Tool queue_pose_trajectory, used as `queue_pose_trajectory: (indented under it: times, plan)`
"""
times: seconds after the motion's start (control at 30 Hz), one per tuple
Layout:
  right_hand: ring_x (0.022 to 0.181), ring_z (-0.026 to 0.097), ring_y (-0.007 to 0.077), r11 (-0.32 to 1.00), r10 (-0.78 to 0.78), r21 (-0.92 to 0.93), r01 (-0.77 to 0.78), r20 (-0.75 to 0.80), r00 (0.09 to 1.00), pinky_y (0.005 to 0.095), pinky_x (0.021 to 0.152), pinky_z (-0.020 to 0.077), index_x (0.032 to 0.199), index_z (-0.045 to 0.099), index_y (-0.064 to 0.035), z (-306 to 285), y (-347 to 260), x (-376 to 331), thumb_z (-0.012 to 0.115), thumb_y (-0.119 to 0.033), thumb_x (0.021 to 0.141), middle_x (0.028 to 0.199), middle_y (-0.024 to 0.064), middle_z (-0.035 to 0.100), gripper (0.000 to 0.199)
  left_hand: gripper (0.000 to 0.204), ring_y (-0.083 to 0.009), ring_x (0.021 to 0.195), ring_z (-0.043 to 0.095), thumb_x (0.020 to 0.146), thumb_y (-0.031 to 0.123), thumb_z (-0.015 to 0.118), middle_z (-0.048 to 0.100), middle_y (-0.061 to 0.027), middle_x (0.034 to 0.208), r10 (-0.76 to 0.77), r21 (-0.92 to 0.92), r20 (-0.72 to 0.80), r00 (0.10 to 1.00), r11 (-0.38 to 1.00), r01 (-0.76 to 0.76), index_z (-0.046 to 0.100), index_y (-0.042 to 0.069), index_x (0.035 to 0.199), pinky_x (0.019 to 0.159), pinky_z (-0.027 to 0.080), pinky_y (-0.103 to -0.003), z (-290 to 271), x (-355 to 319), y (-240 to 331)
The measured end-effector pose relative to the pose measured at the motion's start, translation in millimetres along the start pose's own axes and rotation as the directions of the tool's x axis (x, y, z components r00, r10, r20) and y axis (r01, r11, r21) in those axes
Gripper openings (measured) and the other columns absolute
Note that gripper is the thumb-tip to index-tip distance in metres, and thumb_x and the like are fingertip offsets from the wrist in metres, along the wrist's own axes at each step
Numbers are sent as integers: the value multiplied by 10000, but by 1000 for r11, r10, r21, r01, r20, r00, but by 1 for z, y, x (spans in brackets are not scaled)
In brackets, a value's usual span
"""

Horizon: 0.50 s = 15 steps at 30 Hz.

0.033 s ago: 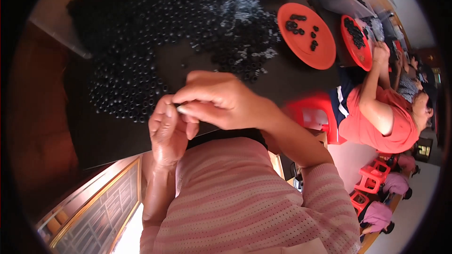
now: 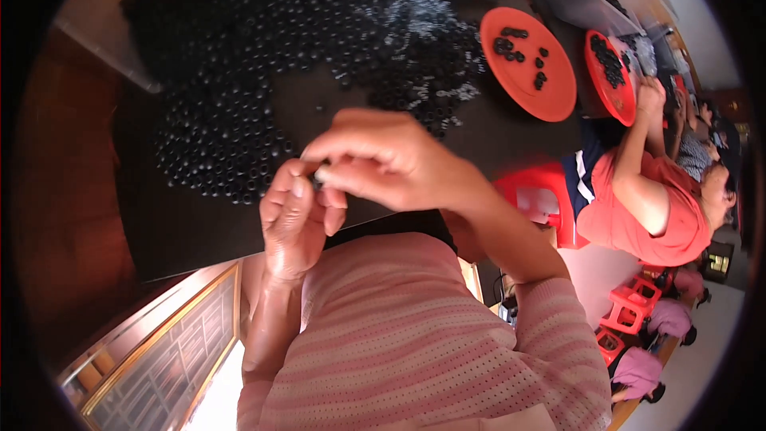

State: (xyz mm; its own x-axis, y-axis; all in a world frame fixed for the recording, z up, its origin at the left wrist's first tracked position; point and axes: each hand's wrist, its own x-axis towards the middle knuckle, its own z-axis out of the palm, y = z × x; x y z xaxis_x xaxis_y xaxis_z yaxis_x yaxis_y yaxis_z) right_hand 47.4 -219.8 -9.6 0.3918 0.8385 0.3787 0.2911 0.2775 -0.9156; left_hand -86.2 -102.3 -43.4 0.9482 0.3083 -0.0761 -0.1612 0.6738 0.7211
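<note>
My left hand [image 2: 289, 219] is closed, with its thumb and fingertips pinched at a small dark piece [image 2: 317, 181]. My right hand [image 2: 395, 161], slightly blurred, meets it there with thumb and forefinger on the same piece. Its exact shape is mostly hidden by the fingers. Just beyond my hands, a wide heap of small black ring-shaped parts [image 2: 219, 156] spreads over the dark tabletop [image 2: 199, 239]. Shiny, pale small pieces [image 2: 423, 12] lie among the rings on the far right side of the heap.
An orange-red plate [image 2: 523, 100] holds several black parts, right of the heap. Beyond it is a second red plate [image 2: 625, 108] with black pieces, by a person in a red shirt [image 2: 638, 219]. Red stools [image 2: 634, 303] and other people are farther right.
The whole scene has shifted slightly to the right in view. My right fingertips sit a little differently, and the dark piece between my hands shows more.
</note>
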Motion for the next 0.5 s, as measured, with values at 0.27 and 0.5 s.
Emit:
queue_pose_trajectory:
  times: [0.27, 0.5]
  plan:
    - [873, 620, 295, 387, 29, -922, 19, 33, 999, 398, 705, 498, 1079, 635, -99, -60, 55, 88, 578, -160, 914, 959, 76, 583, 185, 262, -83, 581, 448, 1000, 283, 521, 604, -56, 835, -10, 18, 101, 995, 1000, 8, 554, 24, 1008, 514, 374, -214, -2, 5, 1]
    - [923, 622, 287, 430, 143, -900, 79, 154, 978, 421, 730, 517, 976, 649, -89, -34, 60, 102, 567, -87, 849, 981, 86, 579, 152, 276, -73, 592, 440, 1004, 284, 515, 598, -53, 840, -29, 3, 117, 993, 1000, 29, 545, 12, 1040, 532, 372, -207, -7, 4, 3]
